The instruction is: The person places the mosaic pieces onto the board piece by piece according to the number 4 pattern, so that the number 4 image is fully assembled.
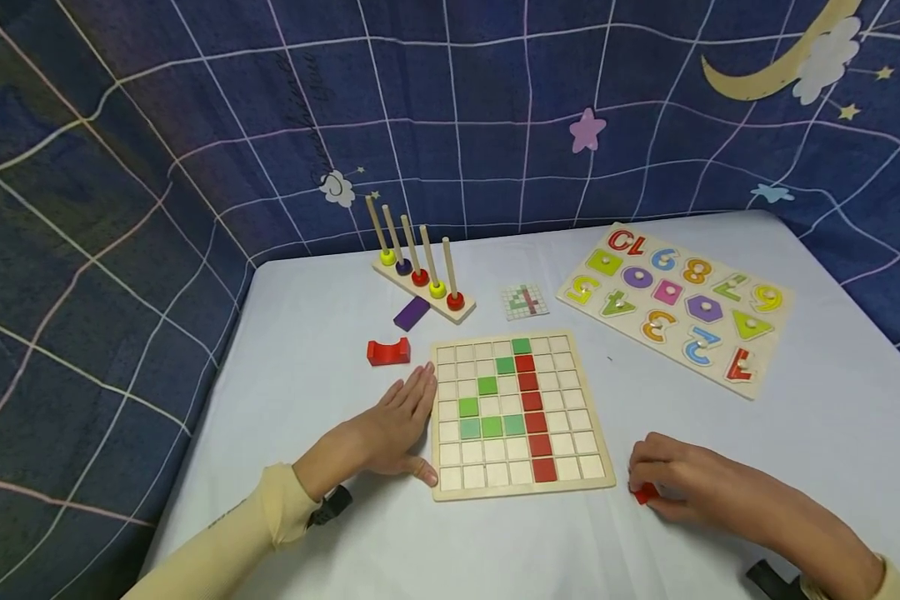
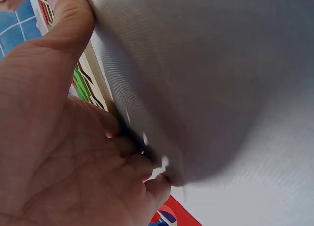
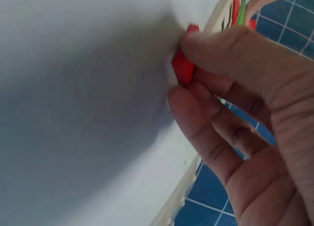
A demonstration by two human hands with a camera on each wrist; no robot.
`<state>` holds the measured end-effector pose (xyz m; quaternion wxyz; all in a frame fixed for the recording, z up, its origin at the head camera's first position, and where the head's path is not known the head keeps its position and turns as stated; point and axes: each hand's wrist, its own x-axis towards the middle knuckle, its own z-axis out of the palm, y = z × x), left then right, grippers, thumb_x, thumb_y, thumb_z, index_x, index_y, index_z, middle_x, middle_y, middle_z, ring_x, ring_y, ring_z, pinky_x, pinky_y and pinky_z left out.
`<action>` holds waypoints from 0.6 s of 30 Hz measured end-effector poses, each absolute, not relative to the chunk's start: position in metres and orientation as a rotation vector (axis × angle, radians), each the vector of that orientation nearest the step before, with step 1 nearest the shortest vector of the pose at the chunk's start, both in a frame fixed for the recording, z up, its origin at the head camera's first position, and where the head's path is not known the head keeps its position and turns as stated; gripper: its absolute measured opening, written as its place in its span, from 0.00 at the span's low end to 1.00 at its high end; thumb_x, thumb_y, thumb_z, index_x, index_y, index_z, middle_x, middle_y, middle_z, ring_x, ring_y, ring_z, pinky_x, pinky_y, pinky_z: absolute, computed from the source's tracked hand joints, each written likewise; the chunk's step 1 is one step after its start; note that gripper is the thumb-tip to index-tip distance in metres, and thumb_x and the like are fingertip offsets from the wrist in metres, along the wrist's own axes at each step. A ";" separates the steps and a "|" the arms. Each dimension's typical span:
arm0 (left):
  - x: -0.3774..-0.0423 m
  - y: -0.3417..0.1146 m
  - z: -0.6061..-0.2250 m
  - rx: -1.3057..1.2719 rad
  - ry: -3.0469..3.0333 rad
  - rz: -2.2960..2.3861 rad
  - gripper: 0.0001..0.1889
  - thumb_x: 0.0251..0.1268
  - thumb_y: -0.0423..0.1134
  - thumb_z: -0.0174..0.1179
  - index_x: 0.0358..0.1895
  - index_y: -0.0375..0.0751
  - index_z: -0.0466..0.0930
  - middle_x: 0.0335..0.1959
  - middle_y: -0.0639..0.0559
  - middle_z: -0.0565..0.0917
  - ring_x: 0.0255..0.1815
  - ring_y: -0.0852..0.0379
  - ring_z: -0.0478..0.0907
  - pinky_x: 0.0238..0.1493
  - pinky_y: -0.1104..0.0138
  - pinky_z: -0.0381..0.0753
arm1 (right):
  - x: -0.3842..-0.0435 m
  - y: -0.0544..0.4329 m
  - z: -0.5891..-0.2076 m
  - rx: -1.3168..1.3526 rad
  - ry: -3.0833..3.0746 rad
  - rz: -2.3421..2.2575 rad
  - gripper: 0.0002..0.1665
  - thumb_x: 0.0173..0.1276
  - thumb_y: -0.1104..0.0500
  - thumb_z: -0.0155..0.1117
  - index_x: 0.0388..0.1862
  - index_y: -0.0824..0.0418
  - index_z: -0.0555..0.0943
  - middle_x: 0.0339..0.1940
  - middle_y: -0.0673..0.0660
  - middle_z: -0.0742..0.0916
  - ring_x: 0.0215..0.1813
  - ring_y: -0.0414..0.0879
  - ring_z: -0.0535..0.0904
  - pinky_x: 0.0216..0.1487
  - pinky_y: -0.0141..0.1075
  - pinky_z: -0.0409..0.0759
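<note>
A wooden grid board [image 1: 521, 493] lies on the white table with green and red square tiles in some of its cells. The red tiles [image 1: 532, 401] form a column right of centre, and the green tiles [image 1: 487, 385] climb in a slanting line with a row beneath. My left hand [image 1: 386, 433] rests along the board's left edge, fingers extended and thumb near the lower left corner. To the right of the board, my right hand [image 1: 682, 475] pinches a small red tile [image 3: 184, 66] between thumb and fingers, close to the tabletop. Part of that tile is covered by the fingers.
Behind the board stand a peg stacker [image 1: 461, 314] with coloured rings, a purple block [image 1: 412, 313] and a small pattern card [image 1: 525, 302]. A red notched block [image 1: 388, 352] sits beyond my left hand. A number puzzle board [image 1: 675, 304] lies at the back right.
</note>
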<state>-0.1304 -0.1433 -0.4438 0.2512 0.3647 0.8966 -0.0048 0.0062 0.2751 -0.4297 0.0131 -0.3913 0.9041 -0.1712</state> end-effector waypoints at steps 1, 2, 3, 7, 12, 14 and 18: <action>-0.130 -0.143 -0.443 0.988 2.440 -0.017 0.79 0.50 0.79 0.69 0.88 0.33 0.30 0.91 0.38 0.30 0.93 0.38 0.30 0.92 0.44 0.40 | 0.006 0.275 -0.432 -1.257 2.826 -0.546 0.21 0.51 0.64 0.88 0.40 0.47 0.89 0.44 0.41 0.84 0.47 0.35 0.76 0.44 0.21 0.84; -0.128 -0.140 -0.436 0.974 2.439 -0.033 0.78 0.51 0.77 0.70 0.88 0.33 0.31 0.91 0.38 0.31 0.93 0.39 0.30 0.92 0.46 0.41 | 0.005 0.274 -0.433 -1.280 2.831 -0.553 0.21 0.50 0.64 0.88 0.39 0.47 0.88 0.43 0.41 0.84 0.46 0.35 0.75 0.43 0.21 0.83; -0.127 -0.139 -0.431 0.959 2.437 -0.043 0.76 0.52 0.75 0.71 0.88 0.32 0.32 0.91 0.38 0.31 0.93 0.39 0.30 0.92 0.46 0.41 | 0.005 0.274 -0.434 -1.289 2.827 -0.554 0.21 0.50 0.65 0.88 0.39 0.48 0.88 0.42 0.41 0.84 0.46 0.35 0.74 0.42 0.21 0.82; -0.123 -0.135 -0.420 0.932 2.434 -0.074 0.75 0.54 0.73 0.72 0.88 0.32 0.34 0.91 0.38 0.32 0.93 0.41 0.31 0.92 0.49 0.41 | 0.004 0.272 -0.433 -1.288 2.817 -0.520 0.20 0.51 0.64 0.88 0.38 0.48 0.88 0.42 0.42 0.84 0.45 0.36 0.74 0.41 0.24 0.84; -0.121 -0.133 -0.419 0.927 2.435 -0.092 0.75 0.53 0.74 0.72 0.88 0.31 0.34 0.91 0.38 0.33 0.93 0.41 0.32 0.93 0.49 0.42 | 0.001 0.270 -0.429 -1.342 2.856 -0.504 0.21 0.49 0.64 0.89 0.37 0.46 0.88 0.42 0.41 0.83 0.45 0.35 0.74 0.43 0.21 0.82; -0.121 -0.133 -0.420 0.926 2.437 -0.100 0.75 0.53 0.74 0.72 0.88 0.32 0.34 0.91 0.38 0.33 0.93 0.41 0.31 0.93 0.50 0.41 | -0.002 0.270 -0.427 -1.371 2.875 -0.530 0.22 0.48 0.64 0.89 0.37 0.46 0.87 0.43 0.41 0.83 0.46 0.35 0.75 0.44 0.19 0.81; -0.121 -0.133 -0.422 0.924 2.441 -0.102 0.75 0.53 0.74 0.71 0.88 0.32 0.34 0.91 0.39 0.33 0.93 0.41 0.31 0.93 0.49 0.41 | -0.015 0.268 -0.423 -1.400 2.894 -0.571 0.22 0.49 0.66 0.88 0.37 0.46 0.87 0.44 0.42 0.83 0.47 0.35 0.75 0.45 0.21 0.82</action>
